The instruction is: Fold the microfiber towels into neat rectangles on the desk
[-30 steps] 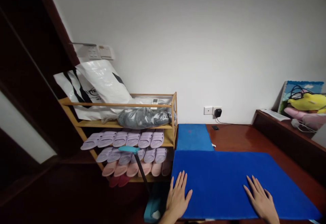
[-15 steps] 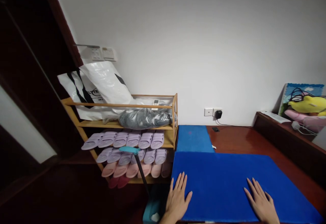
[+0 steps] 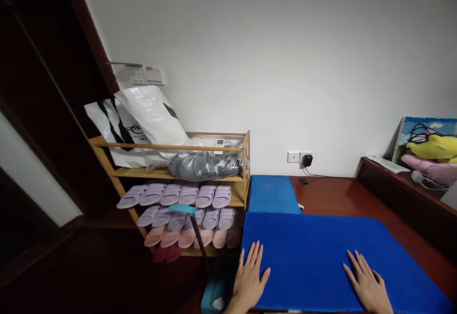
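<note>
My left hand [image 3: 249, 276] lies flat near the left edge of a dark blue mat [image 3: 307, 257], fingers stretched out and pointing away from me. Farther right on the same mat rests my right hand [image 3: 367, 280], palm down with the fingers slightly spread. Neither hand holds anything. A lighter blue mat [image 3: 273, 192] lies behind the dark one, against the wall; the near mat meets or covers its front edge. Under both mats is a reddish-brown wooden tabletop [image 3: 328, 195].
Left of the mats stands a wooden shoe rack [image 3: 174, 147] with rows of slippers [image 3: 182, 192], a white bag [image 3: 152, 116] and a plastic-wrapped dark bundle [image 3: 207, 164]. A teal-topped handle [image 3: 183, 209] rises before it. A black plug [image 3: 307, 160] sits in the wall; yellow plush [image 3: 433, 146] lies right.
The view has shifted very slightly, so the rack and wall items sit a little farther right. Both hands stay flat on the dark blue mat.
</note>
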A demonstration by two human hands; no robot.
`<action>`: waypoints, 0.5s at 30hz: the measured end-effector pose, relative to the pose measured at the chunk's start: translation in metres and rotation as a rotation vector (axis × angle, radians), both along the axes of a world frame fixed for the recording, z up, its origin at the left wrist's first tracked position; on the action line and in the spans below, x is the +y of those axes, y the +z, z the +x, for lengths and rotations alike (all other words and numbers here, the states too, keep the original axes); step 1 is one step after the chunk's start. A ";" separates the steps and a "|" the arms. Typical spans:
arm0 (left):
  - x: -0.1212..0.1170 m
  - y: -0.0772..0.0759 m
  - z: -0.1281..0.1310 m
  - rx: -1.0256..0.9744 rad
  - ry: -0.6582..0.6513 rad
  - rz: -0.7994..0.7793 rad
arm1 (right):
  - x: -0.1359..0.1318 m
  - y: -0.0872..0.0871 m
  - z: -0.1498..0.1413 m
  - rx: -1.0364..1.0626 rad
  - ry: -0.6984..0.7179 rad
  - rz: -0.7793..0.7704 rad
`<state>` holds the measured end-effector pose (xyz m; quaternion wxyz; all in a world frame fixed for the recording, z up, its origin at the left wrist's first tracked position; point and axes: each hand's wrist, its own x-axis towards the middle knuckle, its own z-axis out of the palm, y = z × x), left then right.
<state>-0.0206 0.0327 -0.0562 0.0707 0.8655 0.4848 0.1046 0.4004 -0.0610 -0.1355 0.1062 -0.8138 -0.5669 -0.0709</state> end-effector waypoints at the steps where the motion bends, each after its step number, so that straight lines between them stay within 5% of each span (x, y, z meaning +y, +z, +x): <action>1: 0.000 0.000 0.000 -0.004 -0.002 -0.001 | 0.000 0.000 0.000 0.006 -0.002 -0.002; 15: -0.006 0.011 -0.002 -0.016 -0.007 -0.020 | -0.004 0.005 0.006 0.075 0.038 -0.041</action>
